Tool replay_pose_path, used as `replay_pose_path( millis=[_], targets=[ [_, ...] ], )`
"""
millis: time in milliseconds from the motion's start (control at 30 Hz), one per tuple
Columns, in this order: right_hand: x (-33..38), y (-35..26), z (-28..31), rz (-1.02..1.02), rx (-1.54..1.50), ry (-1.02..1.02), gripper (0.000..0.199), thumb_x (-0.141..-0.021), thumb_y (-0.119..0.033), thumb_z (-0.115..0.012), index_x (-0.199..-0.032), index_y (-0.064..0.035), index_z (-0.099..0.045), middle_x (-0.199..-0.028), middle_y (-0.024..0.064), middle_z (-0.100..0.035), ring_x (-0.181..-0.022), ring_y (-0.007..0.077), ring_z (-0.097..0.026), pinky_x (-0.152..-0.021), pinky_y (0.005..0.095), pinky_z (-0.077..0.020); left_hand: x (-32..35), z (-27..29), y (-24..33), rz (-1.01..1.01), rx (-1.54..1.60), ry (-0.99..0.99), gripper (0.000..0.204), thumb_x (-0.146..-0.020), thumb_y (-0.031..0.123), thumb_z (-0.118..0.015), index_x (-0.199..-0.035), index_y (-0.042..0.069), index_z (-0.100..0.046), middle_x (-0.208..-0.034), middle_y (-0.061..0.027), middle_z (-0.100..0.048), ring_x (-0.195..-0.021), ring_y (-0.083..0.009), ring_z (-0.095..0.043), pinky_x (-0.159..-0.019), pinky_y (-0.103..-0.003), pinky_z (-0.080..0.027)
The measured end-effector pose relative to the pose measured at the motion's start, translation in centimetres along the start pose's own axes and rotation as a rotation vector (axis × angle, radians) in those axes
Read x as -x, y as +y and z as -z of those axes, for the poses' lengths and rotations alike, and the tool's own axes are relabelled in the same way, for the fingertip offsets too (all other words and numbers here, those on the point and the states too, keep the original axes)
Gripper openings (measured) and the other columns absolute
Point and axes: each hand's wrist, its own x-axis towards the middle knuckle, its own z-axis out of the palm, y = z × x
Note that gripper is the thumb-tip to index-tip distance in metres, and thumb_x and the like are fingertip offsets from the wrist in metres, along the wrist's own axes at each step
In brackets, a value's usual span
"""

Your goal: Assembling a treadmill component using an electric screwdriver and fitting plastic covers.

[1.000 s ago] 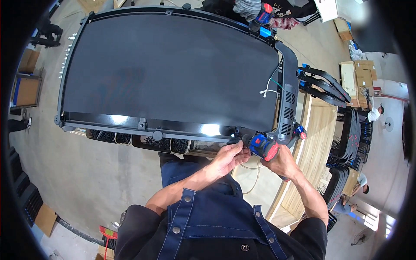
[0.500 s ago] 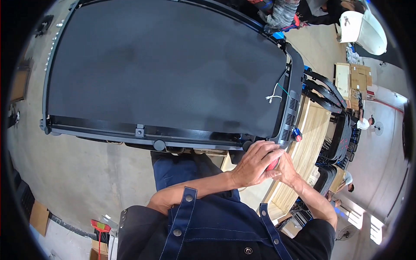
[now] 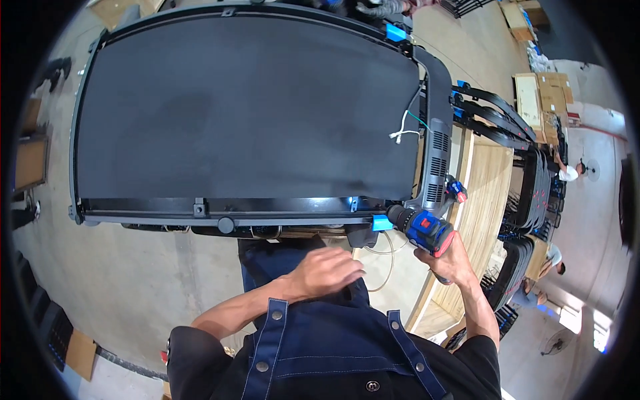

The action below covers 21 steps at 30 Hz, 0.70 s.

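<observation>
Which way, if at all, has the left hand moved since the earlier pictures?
Yes. The left hand has left the blue drill and the treadmill frame corner, pulling back toward the body; it is open.

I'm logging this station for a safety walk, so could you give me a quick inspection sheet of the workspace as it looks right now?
Surface: a large black panel lies flat, filling most of the view; a wooden bench stands at its right end.
Job's things: a blue and red power drill, its nose at the panel's near right corner by a blue corner piece.
Clutter: cardboard boxes on the floor, far right.
Grips: right hand holds the drill; left hand is open, apart from the panel, holding nothing.
Cables: loose white wires lie on the panel's right end.
Surroundings: concrete floor; stacked black frames right; other people far right.
</observation>
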Motion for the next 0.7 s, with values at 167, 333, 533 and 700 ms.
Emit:
replay_pose_path(
  millis=[167, 333, 533, 700],
  targets=[
    [0.0, 3.2, 0.9, -0.144, -0.210, -0.062, 0.037, -0.074, -0.009, -0.079, -0.107, -0.0018, -0.064, -0.089, 0.0066, -0.069, -0.080, 0.0168, -0.065, -0.078, 0.0345, -0.0553, 0.4, 1.8, -0.8, 0.171, -0.109, -0.016, 0.010, -0.086, 0.013, -0.074, -0.089, 0.004, -0.070, -0.080, -0.0082, -0.066, -0.072, -0.0248, -0.065, -0.065, -0.035, -0.054],
    [-1.7, 4.4, 2.5, -0.093, -0.247, -0.159, 0.039, -0.073, -0.007, -0.080, -0.108, -0.0014, -0.064, -0.090, 0.0076, -0.069, -0.083, 0.0182, -0.065, -0.079, 0.0346, -0.0554, 0.4, 1.4, -0.3, 0.239, -0.099, -0.054, 0.012, -0.083, 0.010, -0.077, -0.089, 0.002, -0.071, -0.080, -0.0096, -0.068, -0.069, -0.0264, -0.065, -0.062, -0.037, -0.053],
    [-5.4, 4.4, 3.6, -0.115, -0.219, -0.308, 0.035, -0.072, -0.006, -0.079, -0.104, 0.0002, -0.064, -0.088, 0.0072, -0.068, -0.081, 0.0178, -0.064, -0.078, 0.0347, -0.0546, 2.3, -0.8, -0.6, 0.437, -0.046, -0.060, 0.010, -0.084, 0.009, -0.075, -0.091, 0.002, -0.070, -0.083, -0.0101, -0.068, -0.074, -0.0277, -0.066, -0.066, -0.036, -0.055],
    [-7.2, 5.6, 3.3, -0.143, -0.235, -0.374, 0.036, -0.071, -0.007, -0.080, -0.102, -0.0009, -0.064, -0.087, 0.0055, -0.067, -0.080, 0.0170, -0.063, -0.079, 0.0331, -0.0538, 3.0, -2.3, -0.9, 0.580, 0.025, -0.034, 0.011, -0.085, 0.008, -0.075, -0.093, 0.002, -0.070, -0.083, -0.0109, -0.069, -0.073, -0.0291, -0.066, -0.067, -0.037, -0.056]
  ],
)
